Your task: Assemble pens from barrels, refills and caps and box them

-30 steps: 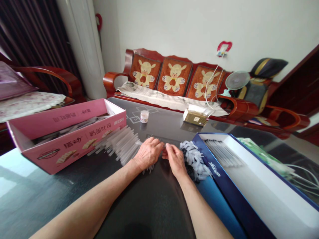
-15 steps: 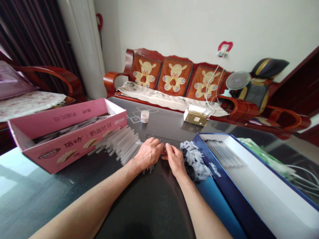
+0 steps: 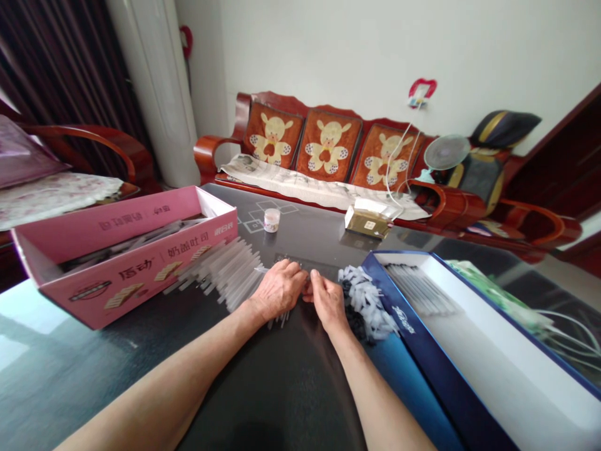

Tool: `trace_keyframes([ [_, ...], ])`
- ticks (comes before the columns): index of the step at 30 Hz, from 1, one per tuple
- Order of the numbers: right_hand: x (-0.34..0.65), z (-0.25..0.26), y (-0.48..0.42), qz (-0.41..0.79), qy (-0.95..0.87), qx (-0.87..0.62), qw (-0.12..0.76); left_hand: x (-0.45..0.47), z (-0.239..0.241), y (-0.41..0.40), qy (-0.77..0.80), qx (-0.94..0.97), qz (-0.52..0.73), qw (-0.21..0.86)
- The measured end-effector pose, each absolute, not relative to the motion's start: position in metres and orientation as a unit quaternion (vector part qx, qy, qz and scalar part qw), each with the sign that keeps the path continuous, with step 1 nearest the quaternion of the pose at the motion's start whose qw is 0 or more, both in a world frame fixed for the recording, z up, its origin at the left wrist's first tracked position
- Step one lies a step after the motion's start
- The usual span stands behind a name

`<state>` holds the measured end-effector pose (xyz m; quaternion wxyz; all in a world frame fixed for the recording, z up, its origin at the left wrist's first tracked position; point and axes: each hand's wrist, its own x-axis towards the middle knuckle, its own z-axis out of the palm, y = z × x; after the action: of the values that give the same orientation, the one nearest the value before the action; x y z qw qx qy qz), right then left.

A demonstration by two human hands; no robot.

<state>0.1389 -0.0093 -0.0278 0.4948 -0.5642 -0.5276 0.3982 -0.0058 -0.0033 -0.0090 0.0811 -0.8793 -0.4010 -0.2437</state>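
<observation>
My left hand [image 3: 278,290] rests on the dark table [image 3: 282,388] with its fingers curled over a few clear plastic tubes, whose ends stick out below the palm. My right hand [image 3: 327,299] is pinched closed against the left hand's fingertips; what it holds is too small to make out. A heap of clear tubes [image 3: 224,268] lies just left of my left hand. A pile of small white and black plastic pieces [image 3: 365,300] lies just right of my right hand.
An open pink box [image 3: 122,263] stands at the left. A blue box with a white inside [image 3: 469,332] holds several finished tubes at the right. A small white jar [image 3: 272,220] and a tissue box [image 3: 369,219] sit further back. A wooden sofa [image 3: 328,150] is behind.
Both hands stay pressed together at the same spot; my right hand has edged slightly left towards the left hand.
</observation>
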Motion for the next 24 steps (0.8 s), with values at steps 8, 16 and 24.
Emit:
trace_keyframes([
  [8,0.143,-0.029,-0.009,0.429,-0.546,-0.512,0.506,-0.007,-0.008,-0.004,-0.392,-0.878,-0.261,0.084],
  [16,0.144,-0.03,-0.007,0.445,-0.547,-0.501,0.502,-0.008,-0.007,-0.004,-0.388,-0.868,-0.294,0.095],
  [24,0.131,-0.022,-0.01,0.546,-0.367,-0.458,0.598,-0.005,-0.008,-0.007,-0.498,-0.702,-0.507,-0.044],
])
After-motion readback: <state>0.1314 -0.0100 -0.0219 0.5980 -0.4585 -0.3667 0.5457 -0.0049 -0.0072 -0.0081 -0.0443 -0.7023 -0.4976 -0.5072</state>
